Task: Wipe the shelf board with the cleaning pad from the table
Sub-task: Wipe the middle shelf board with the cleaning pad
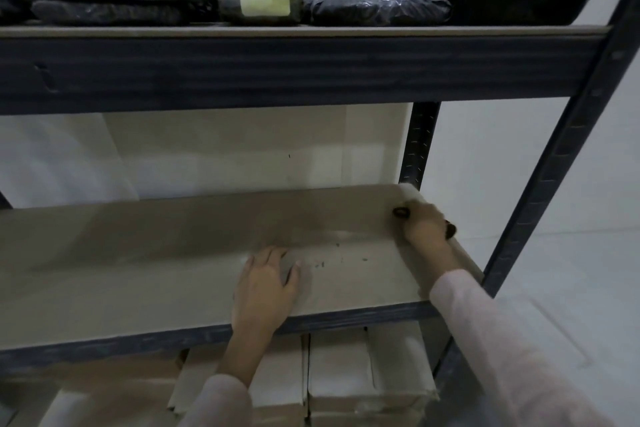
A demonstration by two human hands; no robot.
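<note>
The beige shelf board (156, 270) spans the middle level of a dark metal rack. My right hand (424, 224) presses down at the board's far right corner, closed over a dark cleaning pad (401, 212) whose edges stick out on either side of my fingers. My left hand (266, 282) lies flat on the board near its front edge, fingers spread, holding nothing. A few dark specks (337, 258) lie on the board between the two hands.
The upper shelf (277, 32) holds several black wrapped packages. Cardboard boxes (346, 378) are stacked under the board. The rack's right front post (561, 156) slants close to my right arm. A pale wall and floor lie to the right.
</note>
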